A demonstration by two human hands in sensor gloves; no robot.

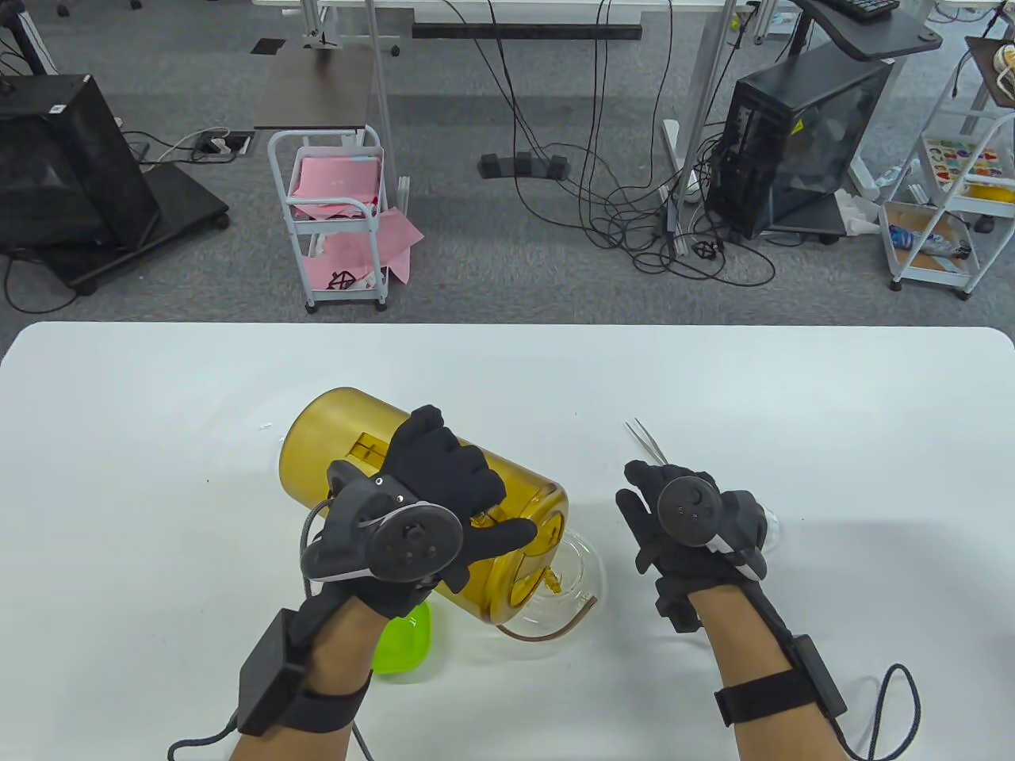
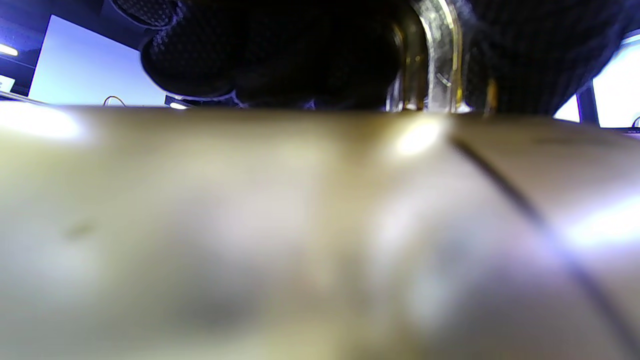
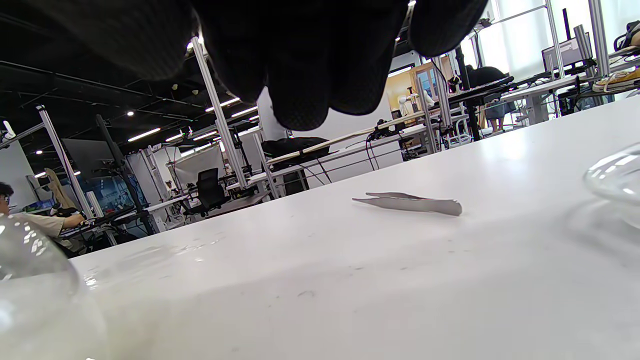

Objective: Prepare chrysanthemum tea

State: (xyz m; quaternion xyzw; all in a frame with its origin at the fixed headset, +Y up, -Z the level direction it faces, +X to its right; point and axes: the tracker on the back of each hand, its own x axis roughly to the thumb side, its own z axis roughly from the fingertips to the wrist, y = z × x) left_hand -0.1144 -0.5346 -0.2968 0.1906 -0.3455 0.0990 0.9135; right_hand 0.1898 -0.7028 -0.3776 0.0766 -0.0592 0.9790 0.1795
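Note:
A large amber pitcher (image 1: 349, 444) is tipped on its side, its mouth down over a clear glass pot (image 1: 583, 606). My left hand (image 1: 452, 507) grips the pitcher by its handle. In the left wrist view the pitcher wall (image 2: 300, 225) fills the frame, with my fingers (image 2: 260, 55) curled round the clear handle (image 2: 440, 55). A thin stream (image 1: 551, 583) seems to run from the mouth into the pot. My right hand (image 1: 674, 539) hovers to the right of the pot, fingers relaxed and holding nothing. Metal tweezers (image 1: 649, 441) (image 3: 407, 203) lie on the table just beyond it.
A green bowl (image 1: 406, 640) sits partly hidden under my left wrist. A small clear glass piece (image 1: 771, 533) (image 3: 617, 180) lies by my right hand. The white table (image 1: 158, 476) ends at a far edge, with carts and cables on the floor behind.

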